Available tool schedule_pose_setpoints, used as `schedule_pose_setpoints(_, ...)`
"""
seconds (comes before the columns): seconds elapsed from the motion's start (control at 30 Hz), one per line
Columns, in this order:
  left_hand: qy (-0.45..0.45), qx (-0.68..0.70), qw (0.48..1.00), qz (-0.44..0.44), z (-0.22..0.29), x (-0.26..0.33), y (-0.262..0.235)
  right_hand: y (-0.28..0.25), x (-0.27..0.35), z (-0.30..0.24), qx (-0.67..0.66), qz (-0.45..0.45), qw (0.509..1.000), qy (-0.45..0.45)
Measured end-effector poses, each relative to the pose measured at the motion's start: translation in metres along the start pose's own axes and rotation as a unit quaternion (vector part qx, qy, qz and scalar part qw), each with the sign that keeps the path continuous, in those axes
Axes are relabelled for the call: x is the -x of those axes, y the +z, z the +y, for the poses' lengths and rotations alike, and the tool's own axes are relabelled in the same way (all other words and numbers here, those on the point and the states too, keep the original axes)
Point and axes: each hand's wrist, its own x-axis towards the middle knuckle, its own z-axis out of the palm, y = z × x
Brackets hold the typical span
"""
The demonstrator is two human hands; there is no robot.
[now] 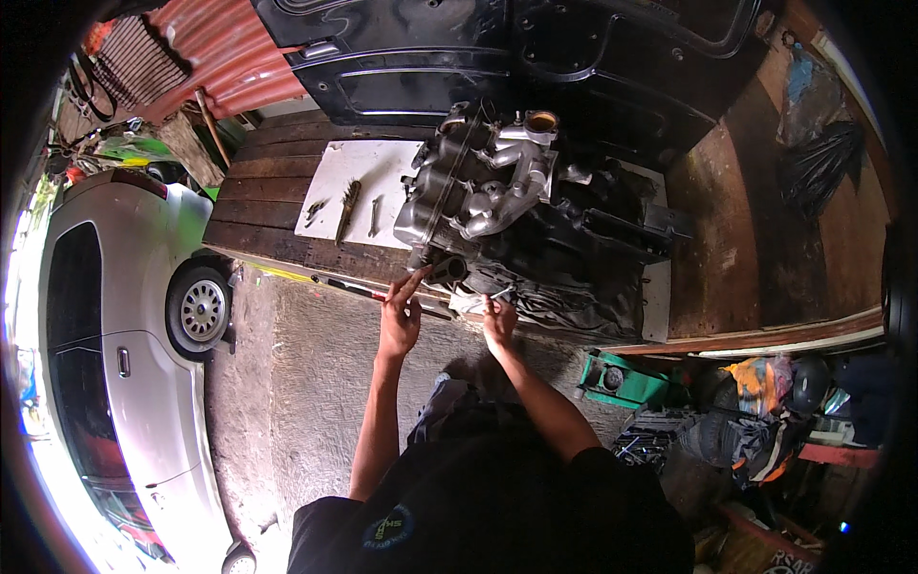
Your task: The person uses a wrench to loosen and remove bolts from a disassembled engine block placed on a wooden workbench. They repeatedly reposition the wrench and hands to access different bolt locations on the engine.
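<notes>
A greasy engine [445, 196] with a silver branched manifold [521, 196] lies on the wooden bench in front of me. At its near left corner, my left hand [400, 320] is open, its fingers stretched toward a dark round pipe opening [448, 271]; whether the fingertips touch the metal I cannot tell. Close by on the right, my right hand [499, 325] pinches a thin, shiny metal tool [502, 294] against the engine's near side. Its exact kind is too small to make out. Dark cloth [602, 311] is bunched along the engine's near right side.
Left of the engine, a white board [330, 167] carries a spanner [374, 217], a bundle of long tools [347, 209] and small metal pieces [315, 212]. Black panels [421, 91] stand behind. A silver car [143, 354] is at left; a green floor jack [622, 381] sits low right.
</notes>
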Motion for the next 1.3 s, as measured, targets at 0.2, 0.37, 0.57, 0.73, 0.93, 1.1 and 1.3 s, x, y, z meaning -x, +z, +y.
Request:
schedule_pose_setpoints(0.2,0.003,0.008,1.000,-0.003,-0.002,0.000,0.002,-0.069,-0.004,0.018,0.111,0.048,0.987,-0.106)
schedule_pose_setpoints(0.37,0.027,-0.029,0.999,-0.005,-0.019,0.003,0.002,-0.106,0.004,-0.024,0.232,0.042,0.961,-0.147)
schedule_pose_setpoints(0.57,0.022,-0.019,0.999,-0.018,-0.019,0.001,0.002,-0.122,0.001,-0.034,0.198,-0.075,0.977,-0.016)
schedule_pose_setpoints(0.73,0.029,-0.024,0.999,-0.004,-0.018,0.003,0.004,-0.153,-0.022,-0.062,0.253,-0.099,0.958,-0.088)
schedule_pose_setpoints(0.93,0.012,-0.019,1.000,-0.014,-0.009,0.003,0.002,-0.156,-0.008,-0.079,0.276,-0.163,0.946,-0.059)
schedule_pose_setpoints(1.1,-0.007,0.006,1.000,-0.021,-0.008,0.003,0.003,-0.147,-0.006,-0.055,0.312,-0.101,0.939,-0.101)
schedule_pose_setpoints(1.3,-0.025,0.018,0.999,-0.021,-0.008,0.004,0.003,-0.142,-0.014,-0.036,0.296,-0.057,0.945,-0.129)
